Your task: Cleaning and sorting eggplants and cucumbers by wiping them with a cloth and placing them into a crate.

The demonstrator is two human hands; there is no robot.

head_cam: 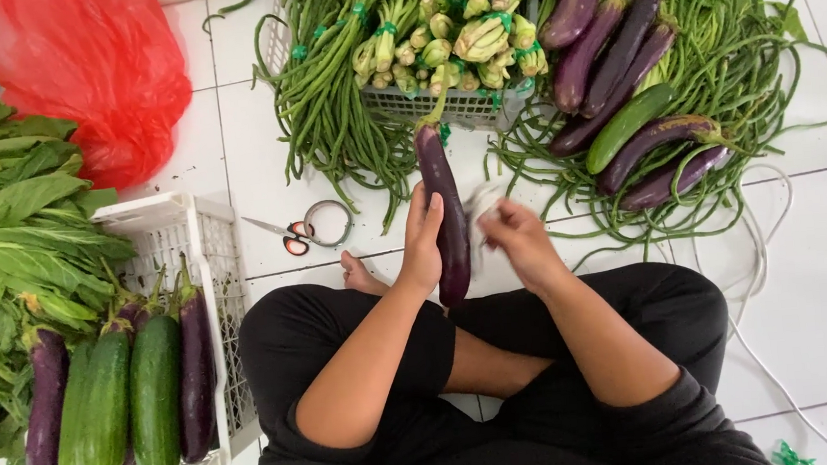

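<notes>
Eggplant (448,215) held lengthwise, stem pointing far.
Left hand (422,245) grasped its left flank; right hand (520,242), just right of it, clenched a white cloth (479,204) against it.

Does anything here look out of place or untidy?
Mostly orderly. One oddity: a single green cucumber lies among the purple eggplants on the long beans, while the other cucumbers sit in the white crate. Scissors lie loose on the floor.
</notes>
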